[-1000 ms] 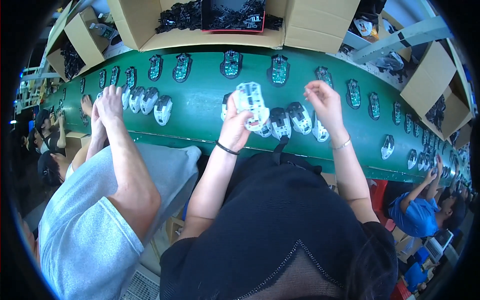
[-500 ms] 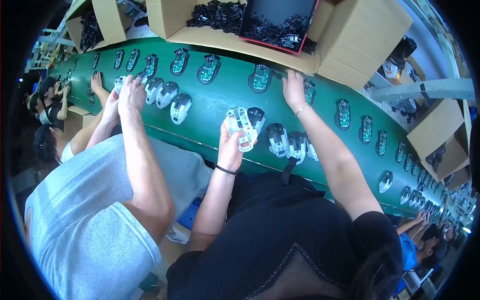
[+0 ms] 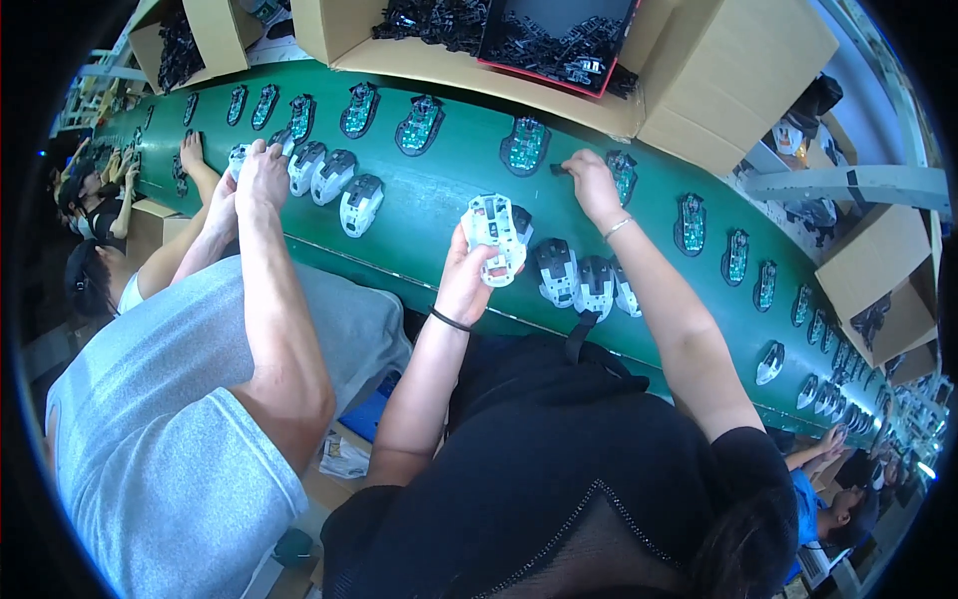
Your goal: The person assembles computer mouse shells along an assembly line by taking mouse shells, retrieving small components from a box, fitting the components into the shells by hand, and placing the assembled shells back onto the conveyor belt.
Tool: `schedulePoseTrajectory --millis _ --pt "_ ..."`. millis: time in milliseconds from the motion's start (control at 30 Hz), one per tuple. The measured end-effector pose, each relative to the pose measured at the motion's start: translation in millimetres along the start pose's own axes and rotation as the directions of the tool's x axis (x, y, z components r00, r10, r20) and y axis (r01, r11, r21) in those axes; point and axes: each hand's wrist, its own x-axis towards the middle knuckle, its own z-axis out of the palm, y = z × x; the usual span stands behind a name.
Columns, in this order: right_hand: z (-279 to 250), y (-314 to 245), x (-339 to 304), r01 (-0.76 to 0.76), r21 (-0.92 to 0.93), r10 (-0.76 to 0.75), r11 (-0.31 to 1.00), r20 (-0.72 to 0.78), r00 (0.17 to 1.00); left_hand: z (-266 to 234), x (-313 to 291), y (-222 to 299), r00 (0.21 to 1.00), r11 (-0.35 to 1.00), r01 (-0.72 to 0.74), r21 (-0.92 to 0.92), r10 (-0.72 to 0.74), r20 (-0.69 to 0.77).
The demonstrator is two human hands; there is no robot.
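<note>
Gripped in my left hand (image 3: 462, 278) is a white mouse shell (image 3: 493, 240), its hollow underside with cut-outs facing up, my thumb pressed on it. A dark mouse top (image 3: 523, 222) shows partly behind it. Farther right, my right hand (image 3: 596, 190) reaches over the green belt with its fingertips pinched on a small black plastic part (image 3: 559, 170). One mouse base with a green circuit board (image 3: 525, 146) lies just left of those fingers, another base (image 3: 621, 174) just behind the hand. Black-and-white mice (image 3: 556, 272) rest on the belt between my forearms.
Across the green belt (image 3: 429, 200) run rows of mouse bases and covered mice. A cardboard box (image 3: 728, 90) at the far side holds a black tray (image 3: 559, 35) with black plastic parts. On my left, a co-worker in a grey shirt (image 3: 180, 429) handles a mouse close to my arm.
My right hand has drawn slightly back from the mouse base with the small black part in its fingertips. My left hand has turned the white shell more upright and shifted it slightly right.
</note>
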Motion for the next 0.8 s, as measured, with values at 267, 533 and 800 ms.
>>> schedulePoseTrajectory --millis 267,533,800 --pt "-110.5 -116.8 -9.0 0.137 0.354 -0.161 0.925 0.038 0.986 14.1 -15.9 16.2 0.974 0.999 0.041 -0.029 -0.033 0.226" --pt "-140.6 -164.1 -21.1 0.62 0.118 -0.628 0.776 0.243 0.74 36.8 -31.4 19.0 0.926 0.984 0.013 0.18 -0.08 0.369" --pt "-141.0 -180.2 -32.8 0.696 0.009 -0.666 0.718 0.301 0.683 34.0 -44.5 14.6 0.922 0.949 -0.064 0.31 -0.063 0.382"
